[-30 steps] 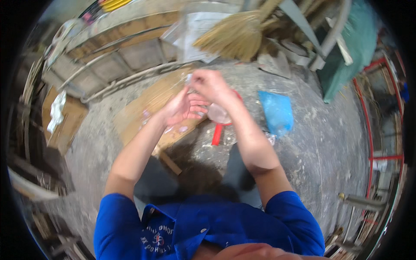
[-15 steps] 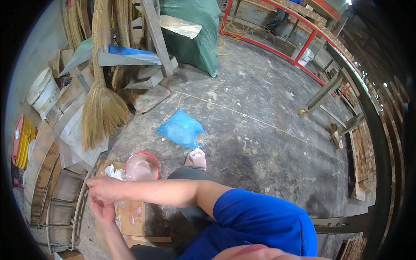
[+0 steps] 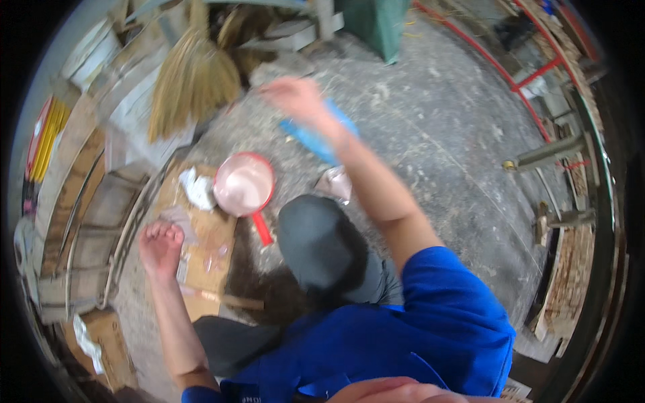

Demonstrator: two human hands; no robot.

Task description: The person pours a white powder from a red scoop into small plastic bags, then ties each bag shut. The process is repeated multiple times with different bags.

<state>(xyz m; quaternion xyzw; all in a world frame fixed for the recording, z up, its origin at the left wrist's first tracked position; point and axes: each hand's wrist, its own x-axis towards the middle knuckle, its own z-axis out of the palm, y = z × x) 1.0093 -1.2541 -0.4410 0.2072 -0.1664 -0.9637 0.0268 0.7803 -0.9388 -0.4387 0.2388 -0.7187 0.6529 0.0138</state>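
- Hands: 2 in view, well apart from each other.
- Left hand (image 3: 161,248): palm up, fingers part-curled, above the left edge of the cardboard sheet (image 3: 218,232). Nothing seen in it; whether the fingers enclose a small item, I cannot tell.
- Right hand (image 3: 295,97): blurred, extended over the floor (image 3: 430,181) beside the blue bag (image 3: 308,139). Grip, whether wide, narrow or holding, cannot be told.
- Blue bag: lies on the floor, partly hidden behind the right wrist.
- Pan (image 3: 244,183): 1, red rim and red handle, pale pink contents, between the 2 hands in view. Handle points toward the person; left side overlaps the cardboard edge.
- White crumpled piece (image 3: 196,188): on the cardboard, just beside the pan.
- Thin clear sheet (image 3: 178,221): on the cardboard, nearest item to the left fingertips; contact cannot be confirmed.
- Clear packet (image 3: 336,183): pinkish contents, on the floor between the blue bag and the grey-clad right knee (image 3: 312,232).
- Wooden strip (image 3: 240,301): at the cardboard's near end.
- Straw broom (image 3: 191,87): bristles down, beyond the cardboard.
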